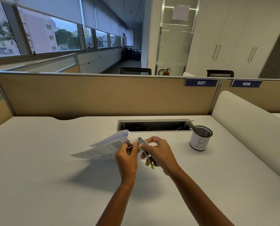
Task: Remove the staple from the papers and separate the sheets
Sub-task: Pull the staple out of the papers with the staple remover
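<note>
White desk (pixel 54 176) | left hand (pixel 127 158) grip pinches papers (pixel 101 148), fanning left | right hand (pixel 158 154) grip holds stapler (pixel 144 146), tip away

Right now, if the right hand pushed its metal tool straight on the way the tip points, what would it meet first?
Likely the stapled corner of the papers, pinched by the left hand. The right hand aims the stapler there; depth is unclear.

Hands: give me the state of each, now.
Left hand: closed, pinching the papers at their corner.
Right hand: closed around the metal stapler.
</note>
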`<state>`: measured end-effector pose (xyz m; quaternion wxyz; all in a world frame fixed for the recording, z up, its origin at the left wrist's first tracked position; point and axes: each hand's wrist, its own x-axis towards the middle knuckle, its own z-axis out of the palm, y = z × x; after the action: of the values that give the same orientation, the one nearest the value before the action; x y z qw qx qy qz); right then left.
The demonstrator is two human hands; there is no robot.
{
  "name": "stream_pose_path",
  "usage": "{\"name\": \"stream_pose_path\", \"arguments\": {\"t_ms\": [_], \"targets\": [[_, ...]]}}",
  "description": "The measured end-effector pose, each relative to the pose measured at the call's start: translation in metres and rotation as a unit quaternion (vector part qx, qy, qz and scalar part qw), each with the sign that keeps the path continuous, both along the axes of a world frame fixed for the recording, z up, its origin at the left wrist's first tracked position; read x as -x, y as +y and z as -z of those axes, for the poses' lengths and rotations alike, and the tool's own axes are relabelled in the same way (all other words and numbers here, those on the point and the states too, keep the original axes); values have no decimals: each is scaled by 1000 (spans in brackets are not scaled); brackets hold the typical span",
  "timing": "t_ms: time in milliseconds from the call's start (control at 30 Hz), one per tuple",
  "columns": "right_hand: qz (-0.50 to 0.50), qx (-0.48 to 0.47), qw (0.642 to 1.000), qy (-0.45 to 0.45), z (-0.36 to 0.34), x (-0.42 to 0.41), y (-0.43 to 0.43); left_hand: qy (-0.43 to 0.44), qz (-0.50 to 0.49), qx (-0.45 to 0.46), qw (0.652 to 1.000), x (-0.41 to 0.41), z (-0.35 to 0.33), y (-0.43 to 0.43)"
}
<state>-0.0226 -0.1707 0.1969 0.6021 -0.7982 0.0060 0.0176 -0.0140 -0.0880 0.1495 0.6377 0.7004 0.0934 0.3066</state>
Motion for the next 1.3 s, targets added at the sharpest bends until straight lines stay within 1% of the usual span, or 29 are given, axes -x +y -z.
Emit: {"name": "stream_pose_path", "arguments": {"t_ms": [133, 367, 567, 700, 933, 1100, 1300], "targets": [[2, -77, 996, 37, 3, 2, 4, -2, -6, -3, 1000, -1, -1, 0], [-7, -199, 975, 101, 4, 5, 10, -19, -18, -15, 1000, -3, 1, 3], [-20, -313, 939, 145, 3, 4, 8, -27, -18, -11, 999, -4, 2, 2], [-3, -352, 922, 159, 4, 5, 9, -34, -13, -3, 999, -5, 3, 1], [26, -446, 877, 178, 6, 8, 14, -33, 3, 39, 999, -9, 8, -1], [29, -502, 843, 192, 6, 10, 19, -33, 7, 52, 998, -11, 9, 0], [36, -539, 820, 191, 6, 14, 23, -43, 2, 70, 997, -9, 10, -2]]}}
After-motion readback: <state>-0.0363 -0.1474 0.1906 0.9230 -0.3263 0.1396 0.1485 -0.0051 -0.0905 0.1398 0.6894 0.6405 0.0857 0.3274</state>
